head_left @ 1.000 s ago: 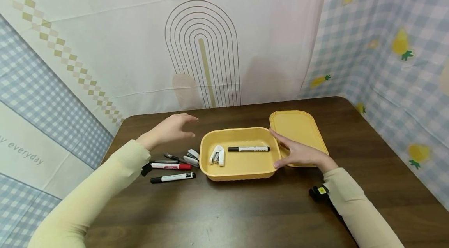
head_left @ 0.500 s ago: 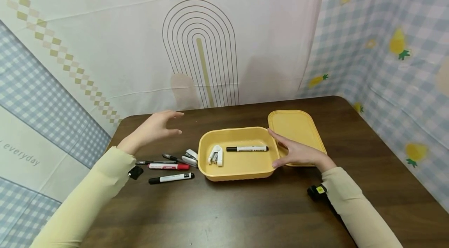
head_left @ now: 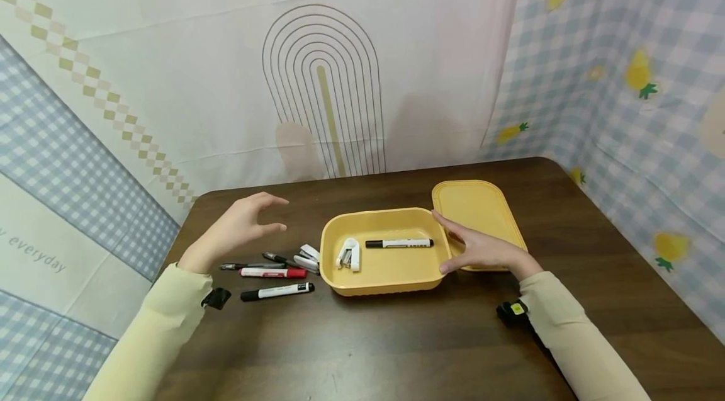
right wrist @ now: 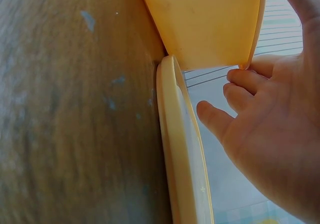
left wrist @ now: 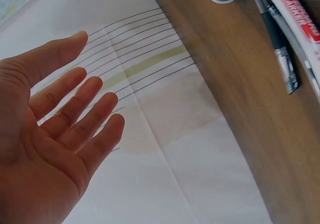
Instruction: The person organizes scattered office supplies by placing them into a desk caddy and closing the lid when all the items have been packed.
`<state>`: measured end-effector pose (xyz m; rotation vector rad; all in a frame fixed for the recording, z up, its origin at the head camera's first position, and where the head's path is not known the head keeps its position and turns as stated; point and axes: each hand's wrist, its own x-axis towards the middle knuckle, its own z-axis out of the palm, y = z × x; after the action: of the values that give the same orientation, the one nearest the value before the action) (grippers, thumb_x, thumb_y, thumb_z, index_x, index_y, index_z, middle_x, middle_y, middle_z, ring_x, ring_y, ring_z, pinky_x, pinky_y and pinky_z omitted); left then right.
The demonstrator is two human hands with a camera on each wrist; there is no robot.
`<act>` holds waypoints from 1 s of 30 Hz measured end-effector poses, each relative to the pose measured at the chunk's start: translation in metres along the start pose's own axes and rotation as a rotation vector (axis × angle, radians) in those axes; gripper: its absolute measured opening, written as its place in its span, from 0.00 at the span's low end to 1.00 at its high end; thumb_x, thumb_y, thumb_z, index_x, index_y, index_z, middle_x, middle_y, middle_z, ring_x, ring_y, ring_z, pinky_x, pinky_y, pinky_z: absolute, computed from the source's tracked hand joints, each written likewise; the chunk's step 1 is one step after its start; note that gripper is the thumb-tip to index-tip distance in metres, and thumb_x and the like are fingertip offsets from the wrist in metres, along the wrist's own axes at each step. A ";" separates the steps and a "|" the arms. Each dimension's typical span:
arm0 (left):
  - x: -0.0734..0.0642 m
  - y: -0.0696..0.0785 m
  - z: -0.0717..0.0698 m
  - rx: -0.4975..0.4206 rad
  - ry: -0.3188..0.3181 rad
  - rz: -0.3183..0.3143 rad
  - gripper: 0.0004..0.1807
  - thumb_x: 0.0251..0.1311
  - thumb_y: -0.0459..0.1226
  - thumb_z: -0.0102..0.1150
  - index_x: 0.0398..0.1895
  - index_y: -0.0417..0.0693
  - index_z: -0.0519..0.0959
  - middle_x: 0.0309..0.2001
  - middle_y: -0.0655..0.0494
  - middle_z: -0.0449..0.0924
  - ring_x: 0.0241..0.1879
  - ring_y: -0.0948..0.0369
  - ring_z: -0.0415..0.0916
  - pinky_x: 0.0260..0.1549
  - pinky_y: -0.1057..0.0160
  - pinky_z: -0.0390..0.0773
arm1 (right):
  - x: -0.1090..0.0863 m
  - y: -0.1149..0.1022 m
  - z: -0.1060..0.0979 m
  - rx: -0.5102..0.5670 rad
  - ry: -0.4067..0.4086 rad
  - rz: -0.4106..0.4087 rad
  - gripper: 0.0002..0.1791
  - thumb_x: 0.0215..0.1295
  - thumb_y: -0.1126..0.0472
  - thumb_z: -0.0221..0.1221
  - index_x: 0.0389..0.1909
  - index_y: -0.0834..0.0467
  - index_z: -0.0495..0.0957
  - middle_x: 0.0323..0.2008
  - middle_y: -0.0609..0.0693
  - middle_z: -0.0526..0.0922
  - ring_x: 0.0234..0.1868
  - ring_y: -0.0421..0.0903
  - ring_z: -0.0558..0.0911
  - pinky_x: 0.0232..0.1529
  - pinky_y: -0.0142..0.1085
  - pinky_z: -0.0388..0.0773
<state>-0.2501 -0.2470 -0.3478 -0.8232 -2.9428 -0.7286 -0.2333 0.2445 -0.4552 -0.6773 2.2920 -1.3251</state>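
Observation:
My left hand (head_left: 235,228) hovers over the left side of the table with nothing in it, thumb and fingers apart. Just right of it lie a red-and-white marker (head_left: 272,272), a black-and-white marker (head_left: 277,291), dark pens (head_left: 249,266) and a small white-and-grey stapler-like item (head_left: 308,258). A yellow plastic box (head_left: 391,269) sits mid-table, holding another black-and-white marker (head_left: 399,243) and a white stapler-like item (head_left: 348,254). At the box's right end rests my right hand (head_left: 487,248), its thumb by the near corner and index finger by the far one. In the right wrist view its fingers look loosely extended.
A flat yellow lid (head_left: 478,209) lies on the brown wooden table (head_left: 362,344) behind and right of the box, partly under the right hand. Patterned cloth (head_left: 442,42) hangs behind the table and along its sides.
My left hand has drawn back to the left and a little nearer, away from the box, still holding nothing. The right hand stays at the box's end. The head view shifts slightly.

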 end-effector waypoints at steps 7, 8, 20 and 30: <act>-0.011 -0.009 0.014 -0.022 -0.016 -0.005 0.28 0.60 0.42 0.71 0.63 0.46 0.78 0.60 0.48 0.78 0.63 0.46 0.73 0.60 0.41 0.71 | 0.001 0.001 0.000 -0.005 -0.004 0.003 0.65 0.56 0.50 0.75 0.81 0.40 0.36 0.81 0.55 0.36 0.79 0.59 0.42 0.73 0.59 0.46; -0.012 -0.011 0.017 -0.025 -0.019 -0.005 0.28 0.60 0.43 0.71 0.64 0.47 0.78 0.61 0.48 0.78 0.62 0.46 0.73 0.60 0.41 0.71 | 0.001 0.001 0.000 -0.007 -0.003 0.003 0.65 0.56 0.50 0.75 0.81 0.40 0.36 0.81 0.55 0.36 0.79 0.59 0.42 0.73 0.59 0.46; -0.010 -0.018 0.044 -0.070 -0.027 0.012 0.29 0.59 0.41 0.72 0.64 0.46 0.78 0.60 0.47 0.79 0.62 0.46 0.74 0.60 0.42 0.72 | 0.000 0.002 0.000 -0.030 0.004 0.005 0.64 0.56 0.49 0.75 0.81 0.39 0.37 0.81 0.55 0.36 0.79 0.60 0.43 0.73 0.60 0.47; -0.005 -0.021 0.063 -0.094 -0.079 0.004 0.30 0.59 0.39 0.72 0.65 0.44 0.77 0.61 0.46 0.78 0.62 0.46 0.74 0.59 0.41 0.72 | 0.001 0.001 0.000 -0.023 0.005 -0.001 0.64 0.56 0.49 0.75 0.81 0.40 0.37 0.81 0.56 0.36 0.78 0.61 0.43 0.73 0.60 0.46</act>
<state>-0.2487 -0.2376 -0.4139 -0.8840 -2.9950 -0.8599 -0.2342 0.2445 -0.4566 -0.6831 2.3142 -1.3038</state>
